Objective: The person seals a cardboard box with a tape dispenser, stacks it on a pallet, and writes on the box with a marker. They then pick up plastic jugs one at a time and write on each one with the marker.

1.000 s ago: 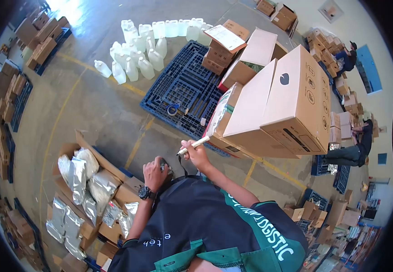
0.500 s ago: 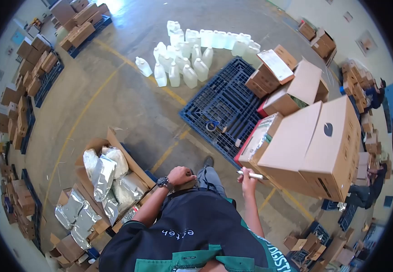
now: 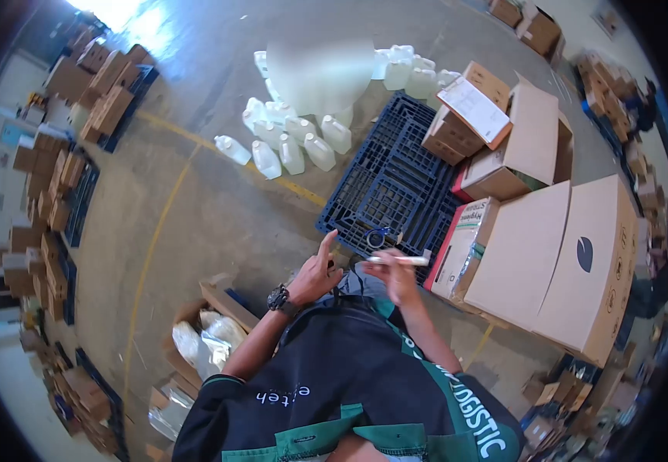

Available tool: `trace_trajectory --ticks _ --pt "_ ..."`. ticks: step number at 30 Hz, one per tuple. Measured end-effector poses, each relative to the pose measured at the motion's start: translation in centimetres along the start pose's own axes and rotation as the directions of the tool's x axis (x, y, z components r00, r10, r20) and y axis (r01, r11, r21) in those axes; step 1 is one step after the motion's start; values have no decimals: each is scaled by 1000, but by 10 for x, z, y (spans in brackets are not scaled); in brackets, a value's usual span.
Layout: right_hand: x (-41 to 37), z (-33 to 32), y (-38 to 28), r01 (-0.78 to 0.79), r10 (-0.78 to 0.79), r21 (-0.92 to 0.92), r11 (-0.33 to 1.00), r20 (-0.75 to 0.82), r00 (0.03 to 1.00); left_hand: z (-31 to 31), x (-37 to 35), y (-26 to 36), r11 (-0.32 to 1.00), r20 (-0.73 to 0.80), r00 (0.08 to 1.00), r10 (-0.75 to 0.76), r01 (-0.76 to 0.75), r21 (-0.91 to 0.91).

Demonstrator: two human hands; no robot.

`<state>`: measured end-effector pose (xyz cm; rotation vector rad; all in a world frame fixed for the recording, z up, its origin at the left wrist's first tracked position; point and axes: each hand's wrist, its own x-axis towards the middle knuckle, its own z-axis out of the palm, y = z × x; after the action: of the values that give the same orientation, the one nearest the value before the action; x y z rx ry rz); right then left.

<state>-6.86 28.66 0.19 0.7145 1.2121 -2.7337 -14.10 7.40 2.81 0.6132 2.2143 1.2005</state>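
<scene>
My right hand [image 3: 394,279] grips a white marker pen [image 3: 398,260] held level, its tip pointing right toward the big cardboard boxes [image 3: 549,262]. Just left of it, my left hand [image 3: 314,273] is raised with the index finger pointing up and nothing in it; a black watch sits on the wrist. Both hands hover over the near corner of the blue plastic pallet [image 3: 386,185]. A roll of tape [image 3: 377,237] lies on the pallet just beyond my fingers.
White plastic jugs [image 3: 295,142] stand on the concrete floor beyond the pallet. An open carton of silver foil pouches [image 3: 207,339] sits at my lower left. Stacked cartons line the left wall [image 3: 49,192]. More boxes with a paper sheet [image 3: 476,104] rest on the pallet's right side.
My view swung left. My right hand drew the pen back from the box toward my body. My left hand rose from my waist and its index finger extended.
</scene>
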Motion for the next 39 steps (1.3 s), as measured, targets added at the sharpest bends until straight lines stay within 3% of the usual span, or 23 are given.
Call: trace_trajectory --ticks 3,6,8,10,11,15,17,20,21,23,24,26,28,30,31,32,33,34,35,36,37,38,39 --pt "43 47 0 -18 16 35 999 73 997 -35 41 28 995 4 995 102 -102 -13" --pt "86 75 -7 59 -47 -141 988 91 995 -72 77 25 976 -73 979 189 -179 124" --pt "113 87 -7 113 -94 -248 962 85 992 -93 103 4 952 2 974 228 -223 212" --pt "142 99 -7 78 -73 -217 973 27 997 -121 130 -2 944 115 967 228 -249 217" --pt "151 111 -8 53 -52 28 998 -31 998 -134 145 -9 939 203 954 222 -265 218" --pt "189 135 5 101 -118 -117 988 -143 983 -177 202 -34 947 404 885 232 -300 113" --pt "199 148 12 117 -170 -286 951 -168 971 -191 220 -43 969 542 823 169 -238 59" --pt "197 169 1 118 -171 -246 962 -206 964 -211 247 -25 990 721 683 119 -133 -37" --pt "196 170 3 127 -174 -214 969 -223 959 -208 256 -29 986 759 637 134 -161 -40" --pt "194 171 0 218 -297 -271 937 -296 908 -191 268 -44 923 751 537 383 -188 -336" --pt "194 168 -1 278 -385 -338 899 -308 870 -185 277 -38 920 771 502 390 -190 -342" --pt "197 152 11 285 -413 -356 890 -368 833 -174 290 -18 996 886 455 93 -29 -90" --pt "205 134 23 155 -296 -280 947 -581 758 -148 288 -6 997 880 472 55 -72 -24" --pt "217 121 21 194 -315 -255 947 -627 713 -123 287 -3 989 752 659 32 -127 70" --pt "226 117 18 272 -382 -269 924 -681 625 -111 292 -11 987 749 661 38 -143 76" --pt "231 108 17 345 -440 -290 893 -726 528 -96 296 -26 981 667 732 136 -192 11" --pt "239 87 32 357 -518 -377 855 -662 542 -83 301 -38 968 573 786 231 -248 -51" --pt "247 64 50 371 -530 -380 847 -661 531 -73 308 -47 969 542 817 195 -245 21" --pt "255 36 70 207 -521 -509 835 -612 596 -65 317 -60 965 509 844 167 -245 90" --pt "268 -1 92 44 -501 -632 774 -568 653 -62 324 -76 959 517 856 17 -160 233" --pt "285 -39 120 -95 -428 -602 793 -661 616 -61 328 -133 852 561 814 -149 -182 491" --pt "303 -81 158 -232 -348 -549 803 -748 565 -69 325 -189 817 636 730 -251 -193 543" --pt "325 -137 235 -427 -261 -551 717 -781 568 -83 313 -227 709 793 609 -17 -551 439"
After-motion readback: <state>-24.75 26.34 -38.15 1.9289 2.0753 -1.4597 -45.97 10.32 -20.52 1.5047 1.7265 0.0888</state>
